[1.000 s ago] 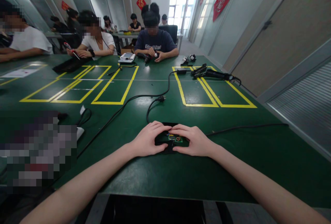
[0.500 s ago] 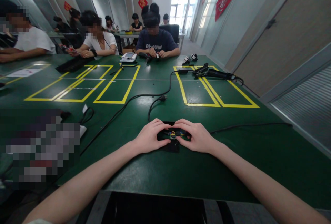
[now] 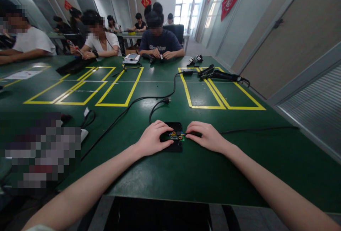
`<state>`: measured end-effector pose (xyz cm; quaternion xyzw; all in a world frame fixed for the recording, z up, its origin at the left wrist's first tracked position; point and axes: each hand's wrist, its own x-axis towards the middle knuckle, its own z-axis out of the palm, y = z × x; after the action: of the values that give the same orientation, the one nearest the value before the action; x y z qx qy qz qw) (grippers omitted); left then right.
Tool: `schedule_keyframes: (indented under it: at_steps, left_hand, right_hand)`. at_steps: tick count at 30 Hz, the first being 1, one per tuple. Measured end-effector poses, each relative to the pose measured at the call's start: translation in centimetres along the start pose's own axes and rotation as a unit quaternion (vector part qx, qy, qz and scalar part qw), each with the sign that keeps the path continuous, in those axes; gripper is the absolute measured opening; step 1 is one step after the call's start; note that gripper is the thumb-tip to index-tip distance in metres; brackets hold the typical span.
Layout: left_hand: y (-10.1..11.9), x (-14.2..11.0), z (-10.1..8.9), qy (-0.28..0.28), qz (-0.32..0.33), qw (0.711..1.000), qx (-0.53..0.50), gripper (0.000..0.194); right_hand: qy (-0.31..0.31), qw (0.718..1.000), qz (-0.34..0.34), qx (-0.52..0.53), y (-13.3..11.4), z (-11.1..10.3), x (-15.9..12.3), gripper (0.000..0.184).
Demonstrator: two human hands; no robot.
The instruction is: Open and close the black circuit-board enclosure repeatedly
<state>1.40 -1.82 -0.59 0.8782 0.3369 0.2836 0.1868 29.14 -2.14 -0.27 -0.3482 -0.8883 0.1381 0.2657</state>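
A small green circuit board (image 3: 182, 138) with copper-coloured coils lies across an open black plastic case (image 3: 174, 149) on the table. From the left, my left hand (image 3: 151, 138) curls round the board's left end, fingertips above and thumb below. My right hand (image 3: 206, 137) is at the board's right end, pinching the black cable (image 3: 255, 130) where it meets the board. The cable runs out to the right behind that hand. Beyond my left hand, a short black cord ends in a plug (image 3: 166, 100). My left palm hides the board's left end.
A long black cable crosses the green table (image 3: 226, 184). Yellow tape rectangles (image 3: 207, 107) mark its far half. A black tool-like object (image 3: 221, 75) lies at the far right, a white device (image 3: 131, 59) farther back. Several people sit opposite; blurred items lie at left.
My right hand has moved right, away from my left, uncovering the board's coils and more of the black case. The left hand stays around the board's left end.
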Motion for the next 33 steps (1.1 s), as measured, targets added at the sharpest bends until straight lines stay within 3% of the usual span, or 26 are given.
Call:
schedule_keyframes:
  at_steps: [11,18,23,29,33]
  left_hand:
    - [0.0,0.1,-0.1,0.017,-0.008,1.0,-0.015,0.031]
    - [-1.9,-0.1,-1.3,0.027,0.011,0.996,-0.081,0.028]
    - [-3.0,-0.1,-2.7,-0.022,0.009,0.998,-0.057,0.033]
    - [-3.1,-0.3,-4.0,-0.081,-0.018,0.996,-0.011,0.047]
    - [-3.0,-0.5,-3.9,-0.088,-0.045,0.995,0.002,0.052]
  right_hand:
    - [0.01,0.998,0.06,-0.017,-1.0,1.6,0.8,0.012]
    - [0.036,0.997,0.074,0.004,-1.4,1.7,0.7,0.014]
    - [0.027,0.995,0.089,-0.045,-1.9,2.2,0.7,0.05]
    - [0.008,0.993,0.1,-0.066,-2.1,2.3,0.8,0.051]
    - [0.008,0.993,0.098,-0.065,-2.2,2.3,0.8,0.049]
